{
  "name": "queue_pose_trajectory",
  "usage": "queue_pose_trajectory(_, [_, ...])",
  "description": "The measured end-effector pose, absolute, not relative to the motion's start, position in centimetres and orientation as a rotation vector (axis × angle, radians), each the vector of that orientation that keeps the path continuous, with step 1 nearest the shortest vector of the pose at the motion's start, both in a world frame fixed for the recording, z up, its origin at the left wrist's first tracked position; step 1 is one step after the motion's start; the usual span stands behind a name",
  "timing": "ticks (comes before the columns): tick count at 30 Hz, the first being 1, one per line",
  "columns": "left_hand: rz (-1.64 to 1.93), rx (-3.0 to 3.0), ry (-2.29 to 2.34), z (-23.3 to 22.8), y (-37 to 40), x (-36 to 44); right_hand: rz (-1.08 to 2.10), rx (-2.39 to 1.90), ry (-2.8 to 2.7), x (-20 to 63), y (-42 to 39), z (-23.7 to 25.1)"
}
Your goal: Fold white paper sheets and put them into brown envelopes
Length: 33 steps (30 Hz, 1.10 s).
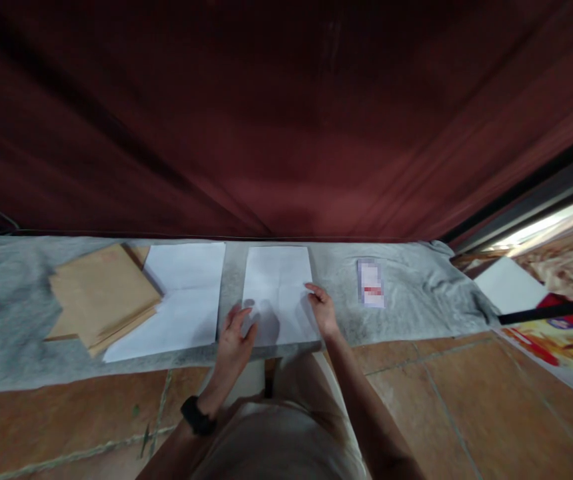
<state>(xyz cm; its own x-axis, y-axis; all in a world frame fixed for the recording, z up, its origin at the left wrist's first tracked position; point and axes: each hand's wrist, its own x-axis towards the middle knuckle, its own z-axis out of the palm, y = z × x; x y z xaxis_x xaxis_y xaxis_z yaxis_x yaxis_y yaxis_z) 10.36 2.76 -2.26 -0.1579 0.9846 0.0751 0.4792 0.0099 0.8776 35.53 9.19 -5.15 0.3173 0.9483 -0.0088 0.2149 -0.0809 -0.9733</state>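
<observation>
The left hand (pixel 234 333) rests open, fingers spread, on the lower left corner of a white sheet (pixel 279 283). The right hand (pixel 322 308) lies flat on the sheet's right edge, fingers together; neither hand holds anything. The sheet lies on a grey cloth (pixel 416 293) spread over the floor (pixel 441 400), directly in front of the person, and it shows faint fold lines.

To the left, just beside it, lies a second sheet (pixel 181 293), and a stack of brown envelopes (pixel 99 293) partly covers that sheet's left side. To the right, apart from the hands, is a small card (pixel 370 283).

I think the main risk is that the sheet slides on the soft cloth, because only light pressure at the edges holds it; a fold would then come out crooked. The cloth may also wrinkle under the palms and crease the paper. The left hand is near the second sheet and could push it.
</observation>
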Motion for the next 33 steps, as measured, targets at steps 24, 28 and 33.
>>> queue_pose_trajectory(24, [0.473, 2.556, 1.474, -1.4, 0.2, 13.2, 0.383, -1.6, -1.698, 35.4, 5.6, -5.5])
queue_pose_trajectory(28, [0.37, 2.641, 1.242, -0.9, 0.8, 14.5, 0.42, -1.57, -1.69, 35.7, 4.8, -5.8])
queue_pose_trajectory(33, [0.377, 2.631, 1.144, -0.2, 1.6, 15.2, 0.493, -1.545, -1.618, 36.6, 4.8, -5.9])
